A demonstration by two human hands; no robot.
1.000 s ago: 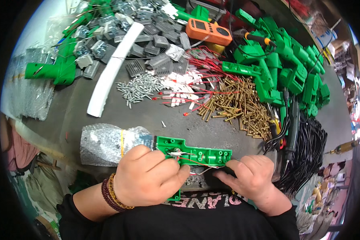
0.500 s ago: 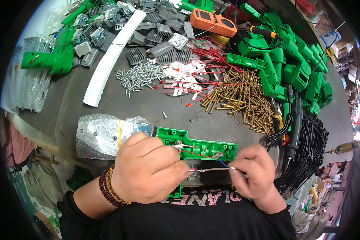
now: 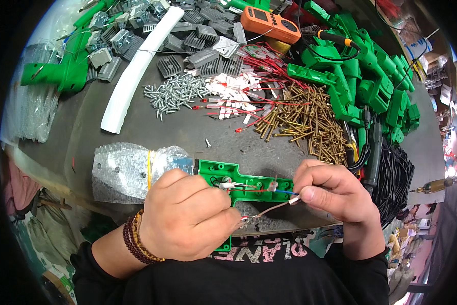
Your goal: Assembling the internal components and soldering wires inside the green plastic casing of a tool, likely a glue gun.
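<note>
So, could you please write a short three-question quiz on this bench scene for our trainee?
1. Fill in: a ____ wire runs from over the open green housing to the fingers of the right hand.
2. Which hand wears beaded bracelets? A) right; B) left; C) both.
3. True or false: a lone silver screw lies nearer the person than the orange meter.

Key: 1. blue; 2. B, the left hand; 3. true.

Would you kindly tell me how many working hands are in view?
2: the left hand, partly covering the green casing, and the right hand, by its right end.
</note>
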